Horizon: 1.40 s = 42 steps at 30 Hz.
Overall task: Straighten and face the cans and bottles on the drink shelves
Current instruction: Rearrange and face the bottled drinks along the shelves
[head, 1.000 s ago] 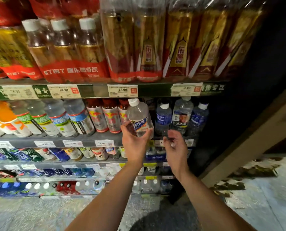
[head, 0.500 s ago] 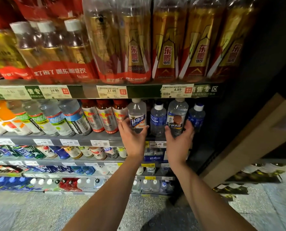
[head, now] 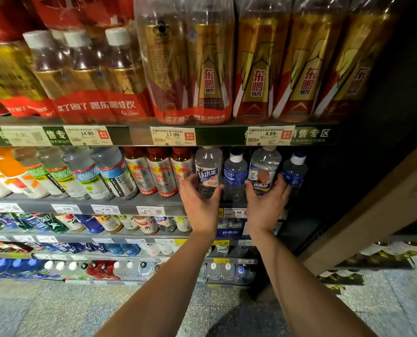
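Two hands, left hand (head: 200, 206) and right hand (head: 265, 208), each cup one clear bottle (head: 208, 171), fingers curled.

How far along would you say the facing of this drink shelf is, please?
Done: the red-capped bottles stand upright with labels forward. In hand: the left hand and right hand each cup a clear bottle. Left: the leaning bottles further left and the lower shelves.

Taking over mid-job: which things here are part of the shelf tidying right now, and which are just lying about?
In play: left hand on clear bottle; right hand on second clear bottle; blue bottle between.
Lying about: cardboard box; gold bottles above.
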Available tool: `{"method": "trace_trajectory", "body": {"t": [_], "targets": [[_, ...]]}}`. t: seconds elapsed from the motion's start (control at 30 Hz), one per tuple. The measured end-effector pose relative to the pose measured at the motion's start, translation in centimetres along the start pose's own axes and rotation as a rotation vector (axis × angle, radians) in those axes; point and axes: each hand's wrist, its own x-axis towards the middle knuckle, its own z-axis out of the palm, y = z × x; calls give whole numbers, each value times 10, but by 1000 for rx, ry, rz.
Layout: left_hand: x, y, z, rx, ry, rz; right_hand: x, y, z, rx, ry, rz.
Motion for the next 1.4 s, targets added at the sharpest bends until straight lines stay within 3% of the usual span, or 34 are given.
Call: {"method": "trace_trajectory", "body": {"t": [0.2, 0.73, 1.0, 1.2, 1.4], "targets": [[-25, 21, 3, -93, -134, -55, 1, -4, -1, -74, 41, -33], [-26, 22, 13, -25, -385, -119, -4, 8, -6, -139, -25, -38], [-33, 28, 24, -49, -332, -192, -12, 24, -28, 257, -120, 3], [-33, 31, 30, -53, -255, -194, -3, 10, -21, 176, -214, -38], [-32, 29, 27, -19, -236, -159, 0, 27, -19, 34, -308, -218]]}}
